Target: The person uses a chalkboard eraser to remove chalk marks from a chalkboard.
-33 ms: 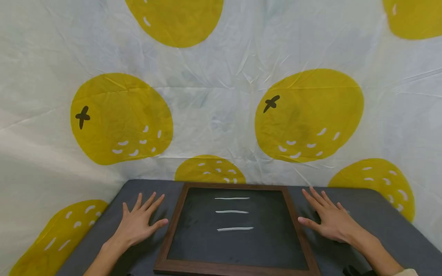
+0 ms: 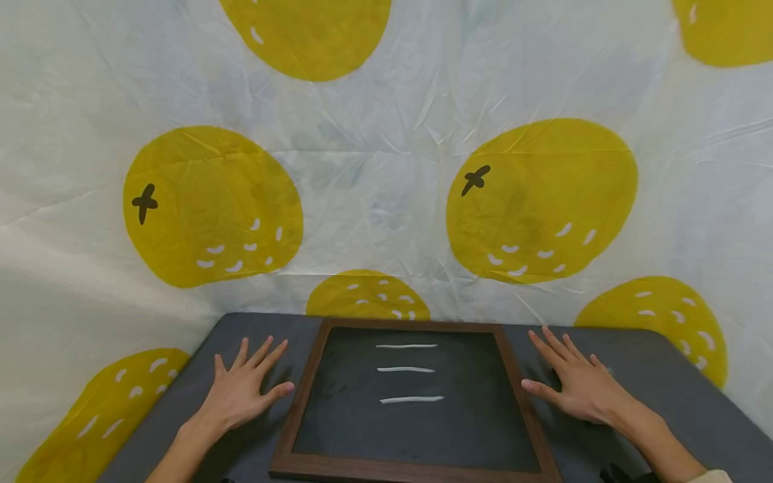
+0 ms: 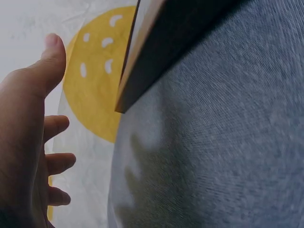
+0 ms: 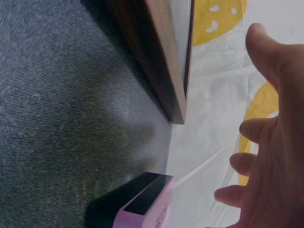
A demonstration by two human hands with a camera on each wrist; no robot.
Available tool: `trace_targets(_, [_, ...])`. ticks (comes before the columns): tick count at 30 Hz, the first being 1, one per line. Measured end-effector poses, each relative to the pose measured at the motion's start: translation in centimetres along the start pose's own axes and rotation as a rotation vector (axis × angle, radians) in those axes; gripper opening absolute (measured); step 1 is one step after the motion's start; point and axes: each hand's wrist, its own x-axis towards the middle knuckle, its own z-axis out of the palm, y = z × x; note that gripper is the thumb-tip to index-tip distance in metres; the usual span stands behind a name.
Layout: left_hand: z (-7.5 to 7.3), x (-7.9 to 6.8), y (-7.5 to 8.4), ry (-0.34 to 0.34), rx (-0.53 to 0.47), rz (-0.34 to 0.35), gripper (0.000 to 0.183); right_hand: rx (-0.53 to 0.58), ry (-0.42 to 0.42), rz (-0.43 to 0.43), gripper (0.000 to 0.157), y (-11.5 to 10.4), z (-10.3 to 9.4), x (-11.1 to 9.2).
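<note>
A chalkboard (image 2: 417, 429) with a brown wooden frame lies on the dark cloth-covered table, with three short white chalk lines (image 2: 410, 400) across its upper half. To its left, my left hand (image 2: 237, 396) is held palm down over the cloth, fingers spread and holding nothing. My right hand (image 2: 580, 386) mirrors it on the other side, its thumb close to the frame's right edge. The left wrist view shows a gap and a shadow beneath the left hand (image 3: 28, 118). Near the right hand (image 4: 280, 123), a pink-and-black block (image 4: 147, 202) shaped like a board eraser sits on the cloth.
The table (image 2: 266, 329) has rounded far corners. Behind it hangs a white sheet (image 2: 374, 201) printed with large yellow fruit, which also runs along the table's left side. Something black (image 2: 622, 473) shows under the right forearm at the bottom edge.
</note>
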Motion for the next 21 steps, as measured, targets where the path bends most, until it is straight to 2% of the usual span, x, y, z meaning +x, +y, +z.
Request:
trace_targets(8, [1.2, -1.0, 0.6, -0.006, -0.024, -0.006, 0.073, -0.04, -0.008, 0.017, 0.085, 0.3, 0.6, -1.0])
trace_targets(12, [1.8, -1.4, 1.3, 0.012, -0.064, -0.01, 0.072, -0.011, 0.003, 0.009, 0.084, 0.8, 0.5, -1.2])
trace_targets(17, [2.2, -1.5, 2.2, -0.003, -0.207, -0.003, 0.069, 0.099, 0.079, -0.023, 0.079, 1.8, 0.1, -1.6])
trace_targets(21, [1.9, -1.5, 2.6, -0.012, -0.324, 0.012, 0.066, 0.161, 0.087, -0.028, 0.077, 2.6, 0.1, -2.2])
